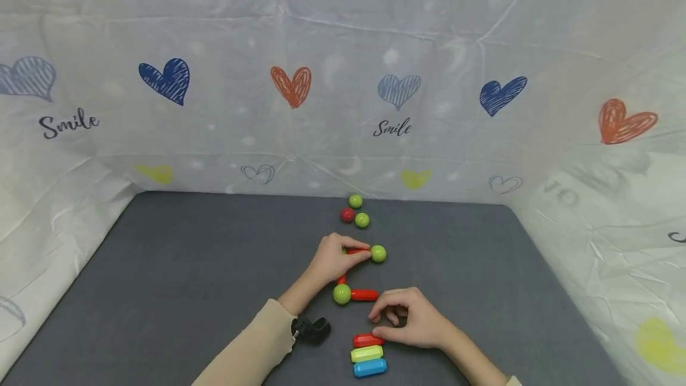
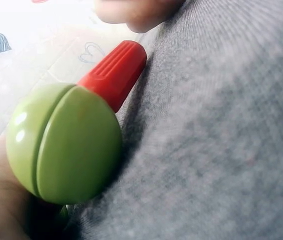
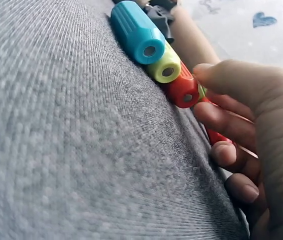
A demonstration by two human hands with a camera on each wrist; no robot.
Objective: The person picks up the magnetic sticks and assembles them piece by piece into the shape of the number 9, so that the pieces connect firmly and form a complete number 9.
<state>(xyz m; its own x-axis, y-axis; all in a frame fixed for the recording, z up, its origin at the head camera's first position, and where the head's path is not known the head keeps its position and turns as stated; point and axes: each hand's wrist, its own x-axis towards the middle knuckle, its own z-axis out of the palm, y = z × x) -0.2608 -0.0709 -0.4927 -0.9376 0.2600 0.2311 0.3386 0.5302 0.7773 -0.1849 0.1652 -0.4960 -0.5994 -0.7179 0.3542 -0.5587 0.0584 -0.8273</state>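
Observation:
My left hand (image 1: 333, 258) pinches a red magnetic stick (image 1: 358, 251) between thumb and fingers, with a green ball (image 1: 378, 254) at the stick's right end. Below that hand, another red stick (image 1: 341, 279) runs down to a second green ball (image 1: 342, 294), from which a further red stick (image 1: 364, 295) points right. My right hand (image 1: 415, 320) has its thumb at the end of a loose red stick (image 3: 184, 92), its fingers loosely bent and apart from the thumb. Beside that stick lie a yellow-green stick (image 1: 367, 354) and a blue stick (image 1: 369, 367); metal discs show in their ends.
Two green balls, one farther back (image 1: 355, 201) and one nearer (image 1: 362, 220), sit with a red ball (image 1: 347, 214) near the back edge of the grey table (image 1: 187, 290). A white cloth with printed hearts (image 1: 343, 34) hangs behind and at both sides.

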